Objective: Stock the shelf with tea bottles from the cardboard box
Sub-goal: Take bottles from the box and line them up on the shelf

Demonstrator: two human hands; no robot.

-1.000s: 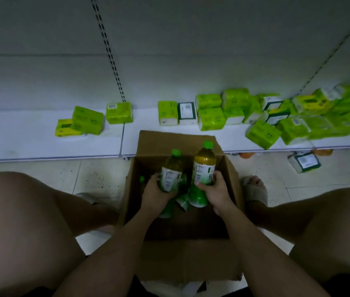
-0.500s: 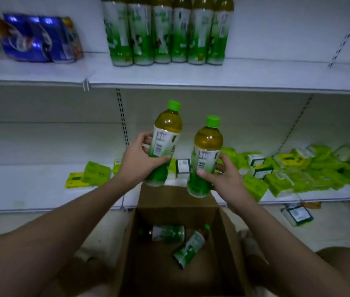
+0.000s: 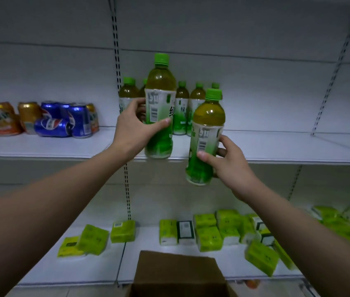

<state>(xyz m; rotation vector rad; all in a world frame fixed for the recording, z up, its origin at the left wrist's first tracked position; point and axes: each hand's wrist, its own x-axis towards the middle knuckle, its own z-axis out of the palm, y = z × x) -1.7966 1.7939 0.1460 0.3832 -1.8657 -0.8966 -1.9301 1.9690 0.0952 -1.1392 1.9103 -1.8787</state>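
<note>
Left hand (image 3: 134, 129): fingers grasping a bottle (image 3: 159, 108), upright, base at the shelf (image 3: 277, 151) front edge, nearer to setting down. Right hand (image 3: 229, 166): fingers grasping a second bottle (image 3: 205, 142), upright, base below shelf level. Stocked row (image 3: 182, 108) stands just behind both. Box (image 3: 178, 273) below.

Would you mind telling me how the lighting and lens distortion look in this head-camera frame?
Head view: dim, bluish-grey light, no harsh glare; wide-angle bowing bends the shelf edge and the uprights; the bottle in the left hand looks reasonably sharp, the soda cans softer.
</note>
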